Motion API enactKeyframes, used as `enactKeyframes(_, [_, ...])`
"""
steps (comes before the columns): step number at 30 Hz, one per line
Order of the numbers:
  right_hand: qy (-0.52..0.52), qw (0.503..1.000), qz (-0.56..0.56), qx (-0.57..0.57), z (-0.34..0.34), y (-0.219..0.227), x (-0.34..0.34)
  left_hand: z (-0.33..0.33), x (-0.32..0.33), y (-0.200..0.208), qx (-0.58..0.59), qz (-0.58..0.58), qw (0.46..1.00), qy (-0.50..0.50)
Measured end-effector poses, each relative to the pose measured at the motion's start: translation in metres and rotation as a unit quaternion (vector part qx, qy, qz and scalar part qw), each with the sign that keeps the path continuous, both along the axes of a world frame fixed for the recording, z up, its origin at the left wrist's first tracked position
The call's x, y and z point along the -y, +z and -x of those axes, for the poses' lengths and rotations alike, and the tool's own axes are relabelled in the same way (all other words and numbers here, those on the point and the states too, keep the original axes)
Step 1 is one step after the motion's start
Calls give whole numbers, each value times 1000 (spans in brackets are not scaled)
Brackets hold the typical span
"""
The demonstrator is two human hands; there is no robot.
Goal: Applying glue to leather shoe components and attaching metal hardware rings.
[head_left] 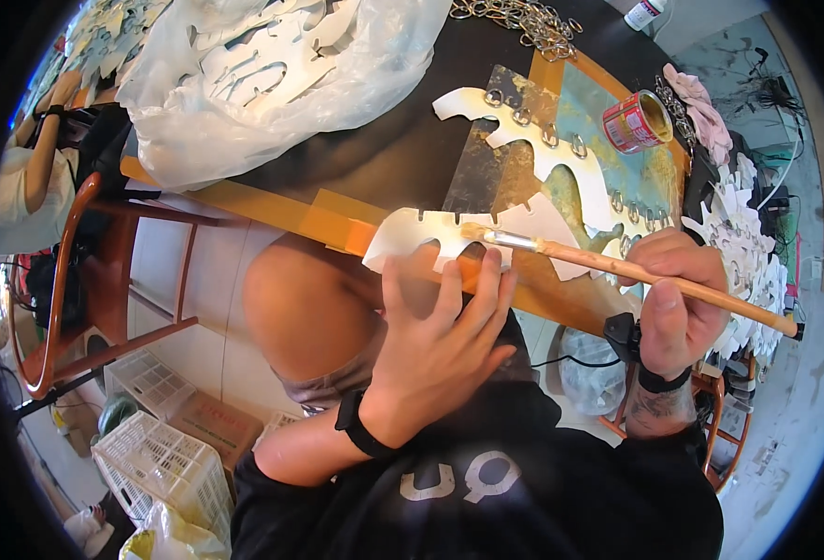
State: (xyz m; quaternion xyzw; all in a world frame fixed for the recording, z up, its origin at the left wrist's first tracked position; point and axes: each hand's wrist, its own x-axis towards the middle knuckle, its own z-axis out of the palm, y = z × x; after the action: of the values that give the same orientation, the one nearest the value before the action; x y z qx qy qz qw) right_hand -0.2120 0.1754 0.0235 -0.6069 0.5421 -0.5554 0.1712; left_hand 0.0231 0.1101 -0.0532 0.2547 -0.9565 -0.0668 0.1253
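Left hand fingers spread under white cutout at table edge | right hand clamps brush

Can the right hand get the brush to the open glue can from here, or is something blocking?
Probably yes. The right hand grips the brush; the can lies open just beyond, with only flat cutouts between.

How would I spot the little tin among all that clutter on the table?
Start at the dark wooden table and follow its far right edge. Past the row of metal rings lies a small round red tin, tipped sideways, open mouth yellowish; it is the only red thing there.
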Motion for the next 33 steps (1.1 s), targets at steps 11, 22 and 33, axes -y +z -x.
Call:
enactKeyframes(11, [12, 999, 8, -48, -3, 1, 5, 0, -3, -7, 21, 3, 1000, -1])
enactKeyframes(22, [-12, 993, -23, -118, -3, 1, 6, 1, -5, -6, 29, 6, 1000, 4])
enactKeyframes(33, [-48, 993, 44, -102, 5, 1, 6, 1, -4, -5, 20, 3, 1000, 10])
